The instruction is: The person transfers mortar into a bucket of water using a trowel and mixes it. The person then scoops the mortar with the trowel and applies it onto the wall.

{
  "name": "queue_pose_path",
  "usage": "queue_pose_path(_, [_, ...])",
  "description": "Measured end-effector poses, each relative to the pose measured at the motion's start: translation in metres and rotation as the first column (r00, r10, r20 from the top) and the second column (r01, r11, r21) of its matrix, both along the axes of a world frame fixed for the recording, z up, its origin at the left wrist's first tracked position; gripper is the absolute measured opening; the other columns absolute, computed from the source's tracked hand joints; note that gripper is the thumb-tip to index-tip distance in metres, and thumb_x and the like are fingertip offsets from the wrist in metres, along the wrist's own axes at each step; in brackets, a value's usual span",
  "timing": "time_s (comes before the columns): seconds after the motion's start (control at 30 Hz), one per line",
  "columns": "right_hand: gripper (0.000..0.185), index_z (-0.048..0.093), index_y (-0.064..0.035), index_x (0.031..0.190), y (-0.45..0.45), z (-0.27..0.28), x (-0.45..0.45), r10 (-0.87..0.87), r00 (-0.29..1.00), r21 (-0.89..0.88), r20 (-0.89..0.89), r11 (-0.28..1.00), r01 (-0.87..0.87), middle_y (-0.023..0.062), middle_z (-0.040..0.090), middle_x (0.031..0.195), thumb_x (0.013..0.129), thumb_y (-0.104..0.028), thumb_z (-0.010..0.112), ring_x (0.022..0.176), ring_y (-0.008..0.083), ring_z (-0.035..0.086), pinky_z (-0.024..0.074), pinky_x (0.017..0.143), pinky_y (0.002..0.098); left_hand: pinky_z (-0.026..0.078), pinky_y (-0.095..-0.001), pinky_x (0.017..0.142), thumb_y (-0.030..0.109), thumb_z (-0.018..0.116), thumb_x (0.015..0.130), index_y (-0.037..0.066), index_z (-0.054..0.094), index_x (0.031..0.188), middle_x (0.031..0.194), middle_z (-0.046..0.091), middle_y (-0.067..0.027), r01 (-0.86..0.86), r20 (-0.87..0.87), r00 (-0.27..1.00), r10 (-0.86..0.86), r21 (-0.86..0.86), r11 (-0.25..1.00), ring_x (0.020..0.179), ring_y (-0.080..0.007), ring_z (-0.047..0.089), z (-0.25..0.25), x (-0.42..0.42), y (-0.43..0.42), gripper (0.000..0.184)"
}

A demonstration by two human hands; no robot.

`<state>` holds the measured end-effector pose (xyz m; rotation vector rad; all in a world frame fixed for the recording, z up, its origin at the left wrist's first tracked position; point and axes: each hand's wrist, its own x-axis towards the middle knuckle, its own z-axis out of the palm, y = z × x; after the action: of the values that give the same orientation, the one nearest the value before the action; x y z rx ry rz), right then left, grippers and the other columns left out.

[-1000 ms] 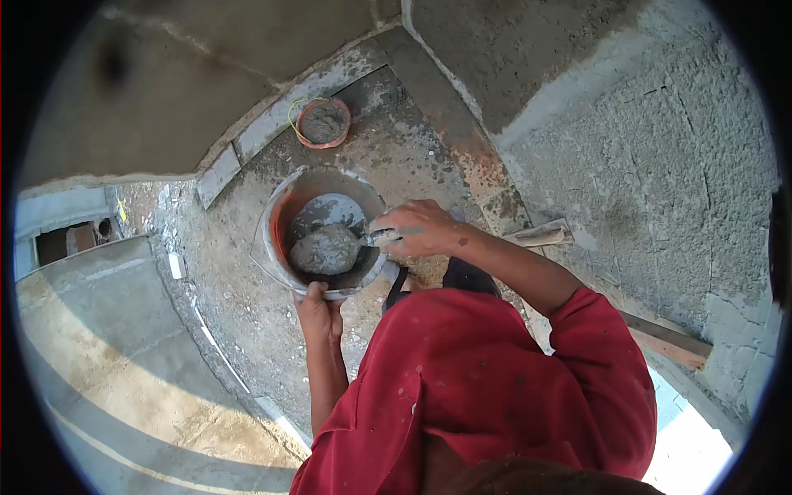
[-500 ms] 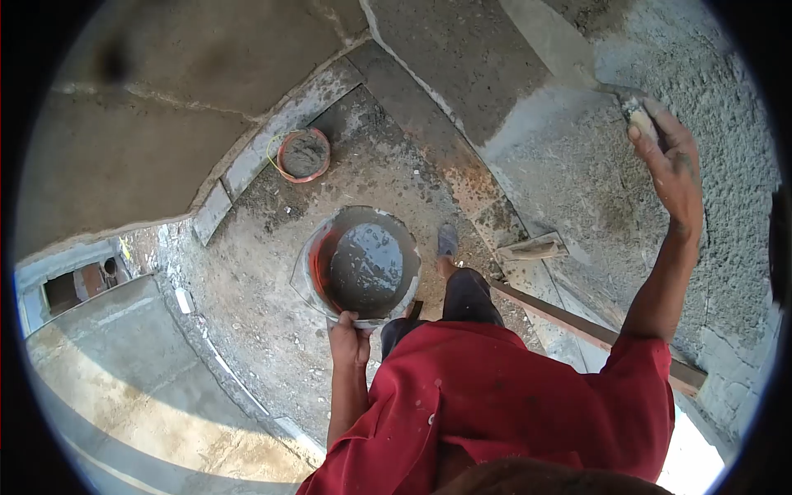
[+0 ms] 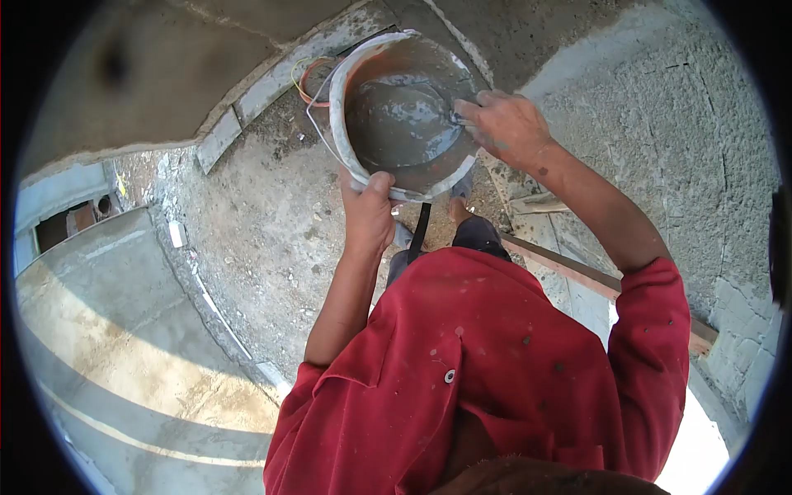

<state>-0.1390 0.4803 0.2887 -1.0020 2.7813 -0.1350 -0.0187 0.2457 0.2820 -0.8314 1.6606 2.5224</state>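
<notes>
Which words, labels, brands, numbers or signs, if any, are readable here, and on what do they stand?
None: no readable text shows on the bucket, the red shirt or the rough grey surface.
The shirt button is too small to tell if it bears any marking.

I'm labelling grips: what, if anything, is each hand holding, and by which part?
The left hand holds the bucket by its near-side rim. The right hand is at the bucket's right side; whether it grips anything cannot be told.
</notes>
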Motion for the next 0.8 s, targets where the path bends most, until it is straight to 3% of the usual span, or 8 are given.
queue_pose_path(0.03, [0.047,0.063,-0.0183,0.137,-0.007,0.002,0.004,-0.001,0.996,-0.039,0.091,0.999,0.004,0.0067,0.069,0.117,0.091,-0.024,0.071,0.117,0.0275,0.063,0.0504,0.098,0.0439,0.059,-0.0286,0.060,-0.004,0.053,0.086,0.005,0.044,0.138,0.108,0.060,-0.0070,-0.015,-0.022,1.000,0.015,-0.006,1.000,0.083,-0.0155,0.065,-0.006,0.003,-0.007,0.054])
queue_pose_path(0.13, [0.050,0.063,-0.0207,0.140,-0.030,-0.007,0.023,0.000,0.972,-0.094,0.234,0.995,0.022,0.0073,0.068,0.127,0.093,-0.032,0.071,0.127,0.0288,0.058,0.0457,0.106,0.0461,0.068,-0.0438,0.074,-0.001,0.055,0.088,0.002,0.044,0.137,0.113,0.062,-0.0117,-0.043,-0.067,0.997,0.041,-0.038,0.998,0.092,-0.0237,0.070,-0.012,0.013,-0.023,0.050])
queue_pose_path(0.23, [0.050,0.063,-0.0234,0.141,-0.049,-0.023,0.044,0.008,0.950,-0.176,0.313,0.983,0.050,0.0079,0.068,0.132,0.094,-0.037,0.070,0.130,0.0297,0.056,0.0407,0.112,0.0468,0.064,-0.0340,0.070,-0.005,0.051,0.087,0.006,0.037,0.147,0.118,0.058,-0.0100,-0.047,0.040,0.998,0.047,-0.022,0.999,0.091,-0.0196,0.066,-0.005,0.028,-0.035,0.063])
queue_pose_path(0.47, [0.049,0.069,-0.0233,0.133,-0.062,-0.083,0.058,0.154,0.860,-0.475,0.486,0.873,0.112,0.0084,0.071,0.125,0.087,-0.042,0.073,0.126,0.0296,0.060,0.0415,0.112,0.0467,0.068,-0.0437,0.082,-0.006,0.046,0.087,0.003,0.038,0.147,0.127,0.058,-0.0142,-0.172,0.147,0.973,0.176,-0.038,0.984,0.104,-0.0263,0.069,-0.033,0.063,-0.059,0.062])
queue_pose_path(0.57, [0.047,0.072,-0.0213,0.129,-0.046,-0.114,0.043,0.145,0.741,-0.438,0.656,0.872,0.217,0.0111,0.072,0.124,0.086,-0.041,0.074,0.119,0.0317,0.065,0.0477,0.105,0.0460,0.066,-0.0520,0.089,-0.007,0.047,0.086,0.003,0.038,0.150,0.136,0.057,-0.0177,-0.189,0.257,0.949,0.184,-0.004,0.982,0.115,-0.0344,0.068,-0.046,0.068,-0.057,0.065])
queue_pose_path(0.63, [0.046,0.073,-0.0204,0.128,-0.026,-0.133,0.022,0.216,0.623,-0.475,0.752,0.832,0.285,0.0119,0.073,0.122,0.087,-0.040,0.074,0.115,0.0336,0.068,0.0505,0.102,0.0456,0.065,-0.0517,0.092,-0.001,0.050,0.085,0.003,0.039,0.152,0.137,0.057,-0.0168,-0.196,0.283,0.940,0.191,-0.012,0.981,0.118,-0.0355,0.067,-0.061,0.066,-0.050,0.068])
queue_pose_path(0.73, [0.048,0.073,-0.0140,0.128,0.042,-0.184,-0.024,0.304,0.513,-0.532,0.803,0.753,0.387,0.0124,0.076,0.111,0.088,-0.040,0.075,0.101,0.0293,0.073,0.0551,0.091,0.0413,0.061,-0.0549,0.097,-0.001,0.050,0.086,0.003,0.042,0.151,0.140,0.056,-0.0172,-0.189,0.369,0.912,0.177,-0.005,0.982,0.121,-0.0363,0.065,-0.089,0.063,-0.044,0.066])
queue_pose_path(0.8, [0.050,0.071,-0.0070,0.131,0.111,-0.214,-0.070,0.224,0.324,-0.378,0.919,0.734,0.565,0.0093,0.076,0.101,0.090,-0.035,0.075,0.088,0.0182,0.071,0.0549,0.081,0.0343,0.061,-0.0545,0.097,-0.001,0.050,0.087,0.003,0.042,0.152,0.139,0.057,-0.0170,-0.195,0.412,0.892,0.183,-0.015,0.981,0.120,-0.0362,0.065,-0.109,0.058,-0.038,0.066])
